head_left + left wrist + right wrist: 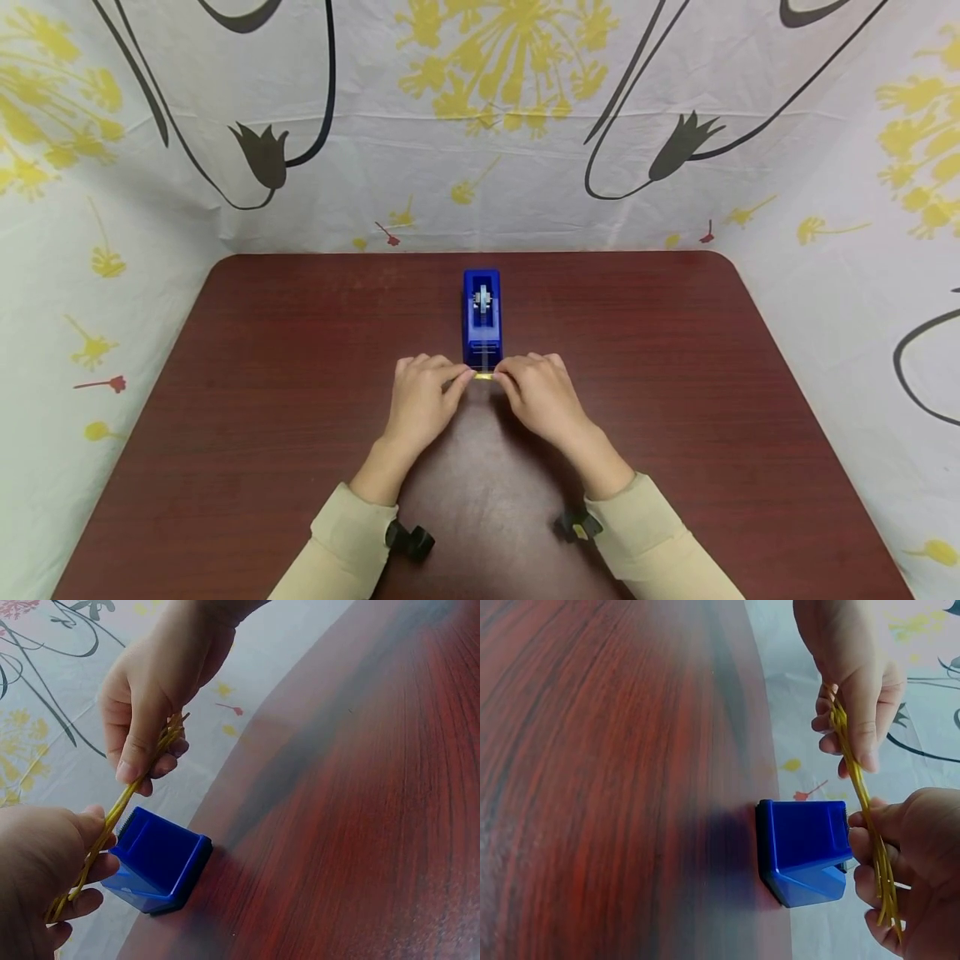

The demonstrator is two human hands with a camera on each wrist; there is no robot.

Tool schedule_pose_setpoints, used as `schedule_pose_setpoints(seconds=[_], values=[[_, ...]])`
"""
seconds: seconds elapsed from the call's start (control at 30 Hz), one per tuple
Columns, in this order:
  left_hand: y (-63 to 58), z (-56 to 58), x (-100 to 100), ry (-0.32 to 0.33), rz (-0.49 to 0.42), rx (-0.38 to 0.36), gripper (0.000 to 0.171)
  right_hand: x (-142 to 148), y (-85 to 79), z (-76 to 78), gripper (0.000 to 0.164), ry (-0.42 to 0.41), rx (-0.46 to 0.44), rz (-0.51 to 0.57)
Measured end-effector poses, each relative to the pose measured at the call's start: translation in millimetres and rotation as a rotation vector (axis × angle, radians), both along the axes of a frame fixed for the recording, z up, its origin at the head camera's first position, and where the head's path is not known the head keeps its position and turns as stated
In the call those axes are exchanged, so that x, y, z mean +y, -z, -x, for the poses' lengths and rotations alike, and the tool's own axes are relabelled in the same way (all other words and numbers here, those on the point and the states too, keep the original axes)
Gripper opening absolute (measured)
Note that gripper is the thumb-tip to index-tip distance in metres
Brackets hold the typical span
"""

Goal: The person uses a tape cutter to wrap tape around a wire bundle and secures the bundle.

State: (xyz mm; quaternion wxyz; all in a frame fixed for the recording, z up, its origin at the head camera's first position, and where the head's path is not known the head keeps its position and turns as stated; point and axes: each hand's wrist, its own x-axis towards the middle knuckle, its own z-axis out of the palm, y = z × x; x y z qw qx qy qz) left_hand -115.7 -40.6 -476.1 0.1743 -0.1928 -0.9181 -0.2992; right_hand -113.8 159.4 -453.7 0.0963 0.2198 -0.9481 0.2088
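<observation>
A small bundle of thin yellow rubber bands (pixel 484 376) is stretched between both hands, just in front of a blue tape dispenser (pixel 482 317). My left hand (pixel 426 398) pinches one end between thumb and fingers. At the other end, my right hand (pixel 542 396) grips the strands the same way. In the left wrist view the bundle (pixel 112 814) runs straight from hand to hand, loose ends showing past the fingers. The right wrist view shows several strands (pixel 885 881) lying across the right fingers. The dispenser's front partly hides behind the hands.
The dispenser stands upright on a dark red wooden table (pixel 300 350), near its far edge. A white patterned cloth (pixel 480 183) hangs behind the table and along both sides. Small dark cameras (pixel 410 542) sit at both wrists, by the sleeve cuffs.
</observation>
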Motion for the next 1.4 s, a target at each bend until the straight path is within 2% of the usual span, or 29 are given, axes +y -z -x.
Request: schedule_pose_setpoints(seconds=[0.33,0.77,1.03,1.17,1.4], values=[[0.4,-0.9,-0.2,0.006,-0.031,0.038,0.016,-0.5,0.1,-2.4,0.010,0.005,0.047,0.018],[2.1,-3.4,-2.0,0.008,-0.041,0.034,0.016,-0.6,3.1,-6.5,0.008,-0.006,0.069,0.037],[-1.0,-5.8,-2.5,0.013,-0.053,0.030,0.015,2.1,5.0,-8.9,0.007,-0.030,0.108,0.070],[-3.9,-5.8,-2.0,0.013,-0.031,-0.001,0.015,3.6,5.6,-9.3,0.008,-0.046,0.139,0.079],[-10.5,-6.6,-0.2,0.025,0.081,-0.058,0.020,5.0,5.2,-8.8,0.005,-0.065,0.206,0.096]])
